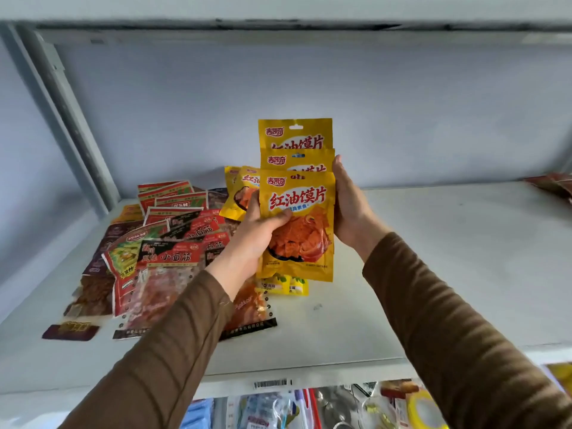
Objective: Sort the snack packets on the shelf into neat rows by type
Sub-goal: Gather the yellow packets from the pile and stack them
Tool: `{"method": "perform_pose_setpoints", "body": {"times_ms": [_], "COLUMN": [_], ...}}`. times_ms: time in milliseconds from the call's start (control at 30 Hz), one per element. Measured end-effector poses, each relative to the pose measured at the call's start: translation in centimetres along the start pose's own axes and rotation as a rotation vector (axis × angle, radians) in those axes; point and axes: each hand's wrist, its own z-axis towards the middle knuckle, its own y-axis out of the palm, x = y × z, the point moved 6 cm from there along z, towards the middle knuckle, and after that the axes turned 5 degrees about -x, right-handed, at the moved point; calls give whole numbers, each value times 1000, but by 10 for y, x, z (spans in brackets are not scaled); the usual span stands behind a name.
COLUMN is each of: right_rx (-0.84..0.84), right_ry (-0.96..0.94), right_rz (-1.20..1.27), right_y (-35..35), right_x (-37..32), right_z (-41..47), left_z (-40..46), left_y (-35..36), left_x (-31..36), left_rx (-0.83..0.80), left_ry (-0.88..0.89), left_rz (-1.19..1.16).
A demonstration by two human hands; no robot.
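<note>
Three yellow packets (297,193): same type, fanned in a stepped stack, held upright above the shelf (433,258), mid-frame.
L hand (260,230): fingers behind the stack, thumb curled over front of the nearest pkt; gripping.
R hand (349,205): flat along the stack's right edge, fingers fairly straight, pressing/squaring it; looks like a brace, not a clamp.
More yellow pkts (238,193): lying on shelf just behind L hand, tilted, not yet gathered.
Mixed pile (173,249): red/black and red/green pkts plus dark brown ones, overlapping, left part of shelf; unsorted.
Small yellow sachets (288,286): on shelf under the held stack, partly hidden.
Far right pkt (554,184): dark red, at shelf edge of frame, well apart.
Step (judged): collecting yellow type before laying a row; task early.
Risk 1: glossy film, stack only pinched by L thumb, so back pkt may slide out if R hand lifts off.
Risk 2: setting down near the pile could mix types again; bare shelf to the right looks safer.
Risk 3: sleeve (173,335) passes over pile, may drag front pkts off the edge.
</note>
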Motion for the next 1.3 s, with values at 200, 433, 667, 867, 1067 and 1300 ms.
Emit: {"method": "perform_pose_setpoints", "body": {"times_ms": [200,433,667,867,1067,1300], "right_rx": [86,167,309,420,465,504], "right_ry": [-80,-94,-59,-21,22,114], "right_rz": [-128,-344,-373,-388,-447,-597], "right_y": [-72,-185,-284,-345,-395,-484], "right_x": [-37,-71,-110,-134,-149,-182], "right_z": [-32,-72,-112,-137,-149,-156], "left_z": [17,47,64,83,101,134], "left_y": [84,215,325,387,438,523], "left_x": [-1,-23,-41,-52,-65,-87], "left_rx": [64,113,-14,-135,-151,-140], "left_ry": [89,93,30,-31,-50,-145], "left_rz": [-33,-75,-23,31,40,32]}}
